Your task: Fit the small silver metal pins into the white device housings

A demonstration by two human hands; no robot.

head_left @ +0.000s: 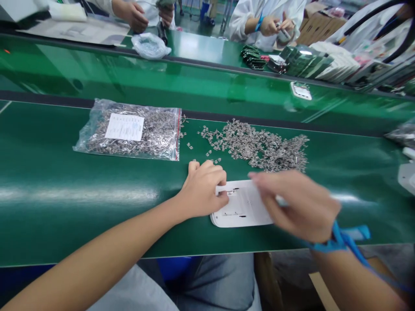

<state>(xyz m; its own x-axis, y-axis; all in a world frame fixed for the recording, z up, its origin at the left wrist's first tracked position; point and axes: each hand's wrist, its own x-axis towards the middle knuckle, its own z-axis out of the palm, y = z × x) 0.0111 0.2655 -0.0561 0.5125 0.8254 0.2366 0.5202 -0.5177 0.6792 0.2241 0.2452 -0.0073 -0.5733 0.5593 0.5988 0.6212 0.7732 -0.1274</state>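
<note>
A white plastic housing (248, 209) with rounded corners and small slots lies on the green work surface before me. My left hand (205, 188) is closed on its left end, with the thumb over the inner face and the fingers curled at the far edge. Over the right part of the housing is my right hand (298, 203), smeared by motion; its fingertips and anything in them cannot be made out. A blue strap (337, 242) circles that wrist. Just beyond both hands a heap of small metal clips (256, 144) spreads out, with several loose ones near my left fingers.
A clear zip bag (155, 129) full of metal clips lies left of the heap. Behind it runs a green conveyor belt (194, 88) carrying another white housing (301, 90). Across it, co-workers' hands handle parts beside stacked green boards (301, 60). Another white part (407, 178) sits far right.
</note>
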